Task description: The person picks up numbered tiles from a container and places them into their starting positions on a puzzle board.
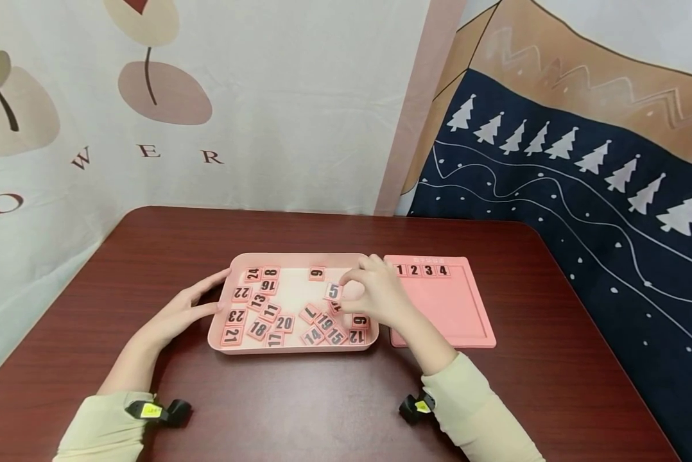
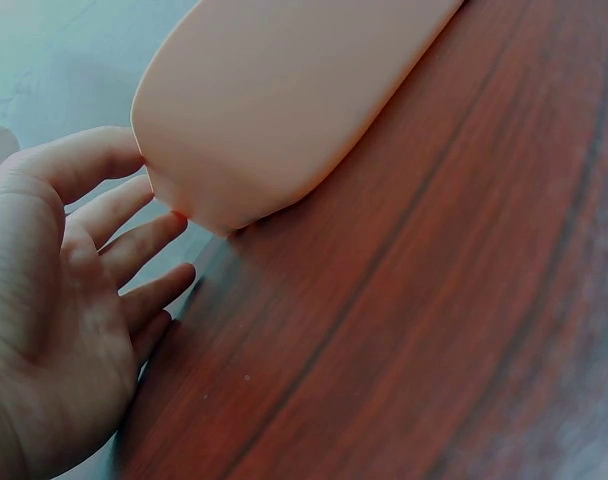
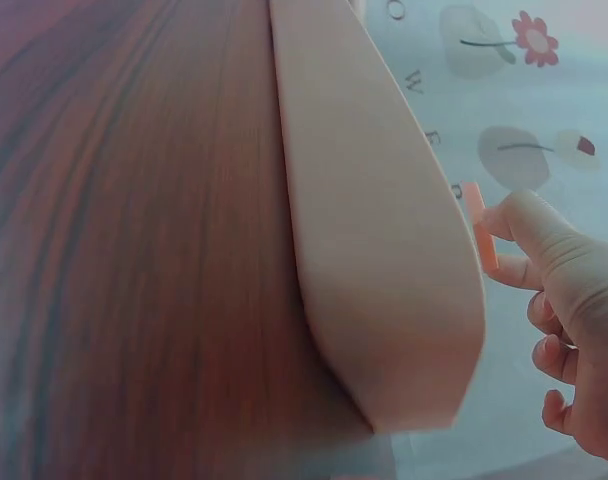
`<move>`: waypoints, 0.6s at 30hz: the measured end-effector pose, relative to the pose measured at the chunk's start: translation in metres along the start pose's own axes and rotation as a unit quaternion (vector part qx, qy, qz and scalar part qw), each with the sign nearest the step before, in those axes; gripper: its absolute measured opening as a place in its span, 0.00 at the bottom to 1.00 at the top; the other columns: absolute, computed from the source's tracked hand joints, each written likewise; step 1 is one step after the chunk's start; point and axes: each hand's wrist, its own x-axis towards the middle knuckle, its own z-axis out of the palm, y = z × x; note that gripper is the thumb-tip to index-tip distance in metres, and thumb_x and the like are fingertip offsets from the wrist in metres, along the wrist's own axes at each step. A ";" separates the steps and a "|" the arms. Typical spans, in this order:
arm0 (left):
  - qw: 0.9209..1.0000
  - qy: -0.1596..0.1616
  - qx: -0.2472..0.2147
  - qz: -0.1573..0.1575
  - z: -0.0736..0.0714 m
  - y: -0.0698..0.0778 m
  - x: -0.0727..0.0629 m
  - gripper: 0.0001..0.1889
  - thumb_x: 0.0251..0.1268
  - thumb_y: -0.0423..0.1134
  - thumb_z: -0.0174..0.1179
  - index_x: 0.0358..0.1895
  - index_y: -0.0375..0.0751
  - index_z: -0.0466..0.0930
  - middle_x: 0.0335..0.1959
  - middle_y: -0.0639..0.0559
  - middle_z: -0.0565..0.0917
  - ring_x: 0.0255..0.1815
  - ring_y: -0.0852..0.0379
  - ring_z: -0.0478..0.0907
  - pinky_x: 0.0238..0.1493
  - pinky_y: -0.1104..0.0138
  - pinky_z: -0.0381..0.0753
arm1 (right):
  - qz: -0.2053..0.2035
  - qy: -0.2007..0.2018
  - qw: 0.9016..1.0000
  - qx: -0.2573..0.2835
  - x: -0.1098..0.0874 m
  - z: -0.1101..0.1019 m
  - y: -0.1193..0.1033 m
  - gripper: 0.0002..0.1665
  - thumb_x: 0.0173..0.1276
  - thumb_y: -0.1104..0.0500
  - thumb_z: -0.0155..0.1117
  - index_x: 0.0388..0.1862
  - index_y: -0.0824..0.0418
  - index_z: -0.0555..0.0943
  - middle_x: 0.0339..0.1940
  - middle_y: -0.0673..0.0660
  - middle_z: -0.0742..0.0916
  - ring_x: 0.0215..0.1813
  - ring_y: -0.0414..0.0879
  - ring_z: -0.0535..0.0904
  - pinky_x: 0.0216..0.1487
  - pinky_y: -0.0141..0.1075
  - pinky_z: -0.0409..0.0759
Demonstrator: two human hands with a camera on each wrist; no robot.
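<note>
My right hand point(image 1: 383, 294) is over the right part of a shallow pink tray point(image 1: 288, 350). Between thumb and forefinger it pinches a pink-edged number tile marked 5 point(image 1: 333, 292), seen edge-on as an orange-pink strip point(image 3: 481, 228) above the tray's rim in the right wrist view. My left hand point(image 1: 175, 313) touches the tray's left end with its fingertips, the fingers spread and fairly straight point(image 2: 79, 260). Several loose number tiles lie in the tray at various angles, among them 13 point(image 1: 258, 301) and 20 point(image 1: 285, 323). Some tiles are partly hidden under my right hand.
To the tray's right lies a flat pink board point(image 1: 441, 314) with a raised border, tiles 1, 2, 3 and 4 point(image 1: 443, 271) lined up along its top. Both rest on a dark red-brown wooden table point(image 1: 300, 404). Patterned cloths point(image 1: 300, 128) hang behind it.
</note>
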 end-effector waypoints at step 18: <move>1.000 0.000 -0.002 0.001 0.000 0.001 0.000 0.33 0.67 0.34 0.59 0.74 0.43 0.58 0.73 0.44 0.59 0.69 0.71 0.51 0.58 0.82 0.52 | 0.030 0.027 0.999 0.003 -0.049 -0.033 0.078 0.18 0.42 0.56 0.78 0.36 0.53 0.88 0.33 0.51 0.78 0.41 0.47 0.68 0.42 0.46 0.59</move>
